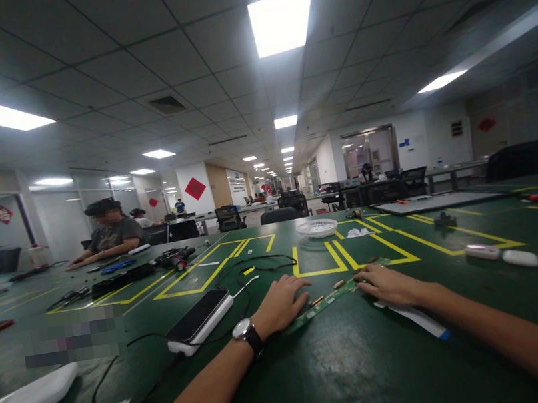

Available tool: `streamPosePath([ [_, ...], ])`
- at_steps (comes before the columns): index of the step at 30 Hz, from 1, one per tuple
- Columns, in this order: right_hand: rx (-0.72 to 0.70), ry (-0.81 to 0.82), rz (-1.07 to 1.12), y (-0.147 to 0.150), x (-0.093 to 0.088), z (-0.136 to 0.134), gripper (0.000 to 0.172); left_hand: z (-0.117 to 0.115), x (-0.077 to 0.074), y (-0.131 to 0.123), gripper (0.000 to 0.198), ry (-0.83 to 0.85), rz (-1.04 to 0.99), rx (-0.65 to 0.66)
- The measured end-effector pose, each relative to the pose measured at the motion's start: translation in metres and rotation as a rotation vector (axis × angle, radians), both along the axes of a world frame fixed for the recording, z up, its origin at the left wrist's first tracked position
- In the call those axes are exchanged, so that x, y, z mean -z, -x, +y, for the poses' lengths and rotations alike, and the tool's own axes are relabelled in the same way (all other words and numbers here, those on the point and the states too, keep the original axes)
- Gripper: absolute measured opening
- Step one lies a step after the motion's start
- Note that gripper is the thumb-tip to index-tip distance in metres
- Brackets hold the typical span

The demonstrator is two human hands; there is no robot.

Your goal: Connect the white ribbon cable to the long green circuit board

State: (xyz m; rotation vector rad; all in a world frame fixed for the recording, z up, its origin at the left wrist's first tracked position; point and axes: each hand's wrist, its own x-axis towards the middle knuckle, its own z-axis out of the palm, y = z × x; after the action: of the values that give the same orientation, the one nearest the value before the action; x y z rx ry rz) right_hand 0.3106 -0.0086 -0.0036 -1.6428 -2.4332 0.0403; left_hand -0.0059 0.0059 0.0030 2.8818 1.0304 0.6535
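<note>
A long, narrow green circuit board with small connectors lies at a slant between my two hands, low over the green table. My left hand is at its left end, fingers bent and thumb by the board's edge; a watch is on that wrist. On the right part of the board, my right hand has its fingers closed at the edge, and the board's far tip shows beyond them. A white flat ribbon cable with a blue end runs out from under my right hand. The undersides of both hands are hidden.
Left of my hands lies a phone on a white block, with a black cable looping around it. Ahead stands a white basket near yellow tape lines. White oval cases lie right. A person sits at the far left.
</note>
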Motion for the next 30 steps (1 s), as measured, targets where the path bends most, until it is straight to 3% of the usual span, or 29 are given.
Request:
streamPosePath([
  [5,-0.235,0.075,0.134,0.014,-0.003,-0.008,0.048,0.001,0.005,-0.002,0.033,0.029,0.014,0.088],
  [12,-0.375,0.142,0.229,0.042,-0.019,-0.034,0.036,0.000,0.007,-0.003,0.040,0.083,0.025,0.198],
  [19,-0.531,0.109,0.339,0.059,-0.017,-0.039,0.031,-0.006,0.005,-0.006,0.044,0.107,0.078,0.263],
  [22,-0.372,-0.034,0.234,0.055,-0.023,-0.033,0.030,-0.007,0.004,-0.006,0.046,0.122,0.093,0.264],
  [25,0.003,-0.136,-0.014,0.031,-0.032,-0.025,0.027,-0.008,0.003,-0.006,0.047,0.129,0.092,0.257],
  [28,0.295,-0.034,-0.206,0.001,-0.036,-0.020,0.038,-0.009,0.002,-0.006,0.045,0.127,0.096,0.261],
  [30,0.352,0.068,-0.242,-0.009,-0.035,-0.019,0.035,-0.010,0.002,-0.006,0.043,0.123,0.102,0.270],
])
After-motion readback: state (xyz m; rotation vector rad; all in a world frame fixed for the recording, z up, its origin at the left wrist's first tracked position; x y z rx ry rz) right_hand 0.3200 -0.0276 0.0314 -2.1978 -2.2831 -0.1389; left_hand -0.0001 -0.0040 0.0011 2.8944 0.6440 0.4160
